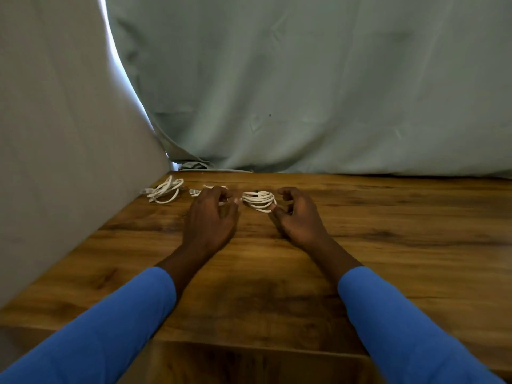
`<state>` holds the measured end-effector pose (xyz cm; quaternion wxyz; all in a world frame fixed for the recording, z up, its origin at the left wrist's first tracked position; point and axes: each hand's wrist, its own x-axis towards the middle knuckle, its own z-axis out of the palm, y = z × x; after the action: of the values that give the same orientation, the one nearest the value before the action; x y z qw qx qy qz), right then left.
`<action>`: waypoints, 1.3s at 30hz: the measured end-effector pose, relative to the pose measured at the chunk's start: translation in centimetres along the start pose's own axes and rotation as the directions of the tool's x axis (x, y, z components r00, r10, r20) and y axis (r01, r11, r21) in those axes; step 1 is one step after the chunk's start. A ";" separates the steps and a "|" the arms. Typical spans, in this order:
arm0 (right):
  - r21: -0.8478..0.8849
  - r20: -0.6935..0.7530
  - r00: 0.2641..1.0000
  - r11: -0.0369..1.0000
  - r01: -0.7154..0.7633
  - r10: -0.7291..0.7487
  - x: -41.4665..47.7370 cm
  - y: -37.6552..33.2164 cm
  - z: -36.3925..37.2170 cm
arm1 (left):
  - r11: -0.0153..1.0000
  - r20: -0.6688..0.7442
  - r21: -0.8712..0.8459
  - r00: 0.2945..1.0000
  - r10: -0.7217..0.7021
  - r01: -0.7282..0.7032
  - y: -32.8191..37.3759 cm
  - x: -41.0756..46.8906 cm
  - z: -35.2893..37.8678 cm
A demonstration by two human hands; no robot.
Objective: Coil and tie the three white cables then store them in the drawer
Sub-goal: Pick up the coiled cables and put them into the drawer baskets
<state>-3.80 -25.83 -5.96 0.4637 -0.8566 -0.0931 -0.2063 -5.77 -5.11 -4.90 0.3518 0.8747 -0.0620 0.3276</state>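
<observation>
"Cables first: where do they lie?"

"All three are on the wooden table (388, 231), in a row near its far edge. The coiled cable (259, 200) lies between the two hands. The middle cable (194, 192) is just left of it, mostly hidden behind the left hand (210, 217); only a plug end and a bit of loop show. The loose cable (164, 191) lies in slack loops nearest the table's left edge, close to the pale cloth panel (55, 134)."

"And the hands?"

"Both have curled fingers. The left hand's fingertips meet the coil's left end. The right hand (299, 217) has its thumb against the coil's right end, with the fingers arched above it. That spot is blurred, so I cannot tell whether either hand actually pinches the cable."

"Room to move?"

"Wide wood lies open to the right of the right hand, and more between the forearms toward the front edge. The left side is tight: the panel slants along the table's left edge. The grey-green backdrop (304, 92) hangs down to the far edge, just beyond the cables. The blue sleeves (110, 328) cross the front edge. Below that edge a wood-grain face (249, 364) shows; whether it is the drawer I cannot tell."
</observation>
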 end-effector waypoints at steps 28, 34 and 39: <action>-0.750 0.068 0.994 0.662 -0.004 0.083 1.1 -1.8 3.2 | 0.948 0.356 0.304 0.934 -0.022 -0.093 -6.9 5.6 -0.9; -0.574 -0.098 0.995 0.818 -0.043 -0.016 -0.6 -1.9 2.7 | 0.987 0.279 0.126 0.959 0.059 -0.097 -6.8 5.0 -1.4; -0.157 -0.283 0.958 0.984 -0.090 0.042 -5.3 -4.6 1.3 | 0.990 0.209 -0.069 0.969 0.135 -0.123 -4.2 2.3 -3.0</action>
<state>-9.83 -22.04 -5.50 0.4050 -0.8577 0.0194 -0.3162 -4.16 0.25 -4.27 0.3453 0.8887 -0.1652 0.2522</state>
